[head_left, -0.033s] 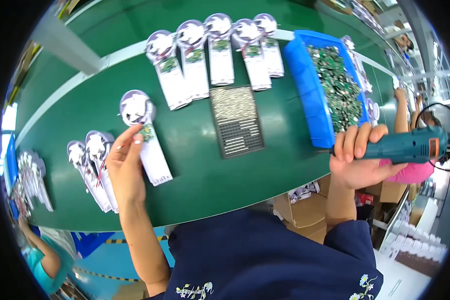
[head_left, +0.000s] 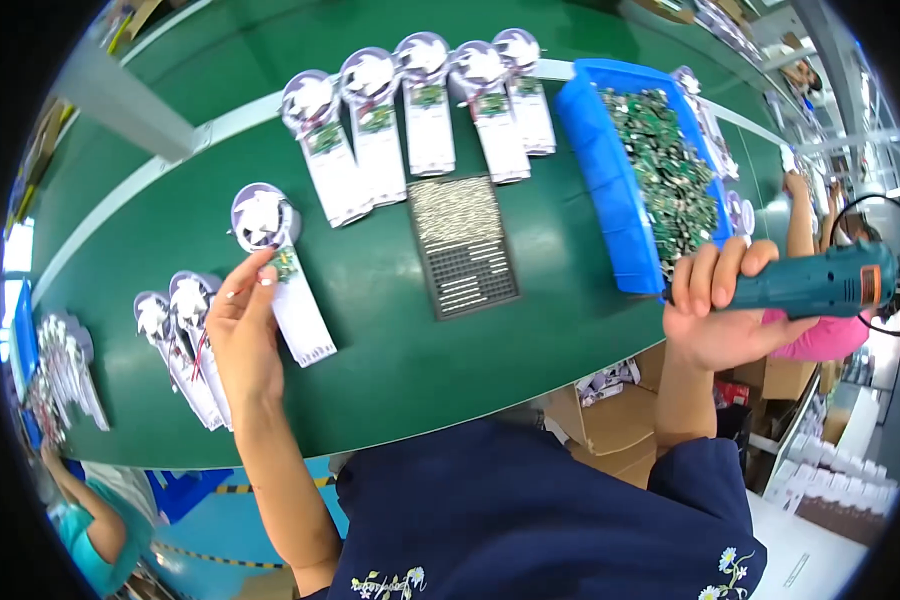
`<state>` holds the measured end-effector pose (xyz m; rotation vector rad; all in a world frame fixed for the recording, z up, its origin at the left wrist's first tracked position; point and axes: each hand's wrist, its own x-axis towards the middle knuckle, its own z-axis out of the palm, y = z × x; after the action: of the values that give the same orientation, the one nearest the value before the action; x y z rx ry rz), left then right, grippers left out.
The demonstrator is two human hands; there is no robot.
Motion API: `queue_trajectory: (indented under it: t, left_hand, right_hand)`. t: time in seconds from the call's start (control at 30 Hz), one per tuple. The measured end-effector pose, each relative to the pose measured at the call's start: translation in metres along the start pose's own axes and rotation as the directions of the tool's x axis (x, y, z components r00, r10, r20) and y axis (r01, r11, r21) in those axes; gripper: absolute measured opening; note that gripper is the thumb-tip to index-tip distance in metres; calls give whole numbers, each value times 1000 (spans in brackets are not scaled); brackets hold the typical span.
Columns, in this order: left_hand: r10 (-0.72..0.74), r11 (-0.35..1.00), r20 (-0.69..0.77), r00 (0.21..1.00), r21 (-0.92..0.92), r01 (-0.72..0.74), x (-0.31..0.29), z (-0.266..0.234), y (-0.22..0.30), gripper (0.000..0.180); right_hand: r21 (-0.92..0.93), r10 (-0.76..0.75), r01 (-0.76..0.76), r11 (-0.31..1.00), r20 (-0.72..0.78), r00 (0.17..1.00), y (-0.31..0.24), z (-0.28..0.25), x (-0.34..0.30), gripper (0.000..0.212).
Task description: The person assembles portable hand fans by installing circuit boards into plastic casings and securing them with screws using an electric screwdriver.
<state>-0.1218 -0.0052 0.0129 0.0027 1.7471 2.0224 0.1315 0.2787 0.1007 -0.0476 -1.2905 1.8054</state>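
My left hand (head_left: 247, 345) is pinched at the left edge of a white handheld fan half (head_left: 305, 325), beside its small green circuit board (head_left: 285, 264). The fan's round purple-rimmed head with white blades (head_left: 261, 216) points away from me. What the fingertips press on is partly hidden. At the right, my right hand (head_left: 720, 310) wraps round a teal electric screwdriver (head_left: 805, 288), held level near the blue bin. Its tip is hidden behind the fingers.
Several fan halves with boards (head_left: 428, 110) lie in a row at the back; two more (head_left: 192, 310) lie left of my hand. A black screw tray (head_left: 475, 285) lies mid-table. The blue bin (head_left: 605, 200) holds circuit boards. Other people work at both sides.
The table and everything on it have shifted slightly left in the picture. Both hands keep their grips, with little visible motion.
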Motion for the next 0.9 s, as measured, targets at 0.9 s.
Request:
queue_trajectory:
  t: [0.9]
  left_hand:
    - [-12, 982, 90, 996, 189, -5, 135, 25, 28, 30]
  right_hand:
    - [-996, 410, -81, 22, -65, 910, -5, -90, 84, 29]
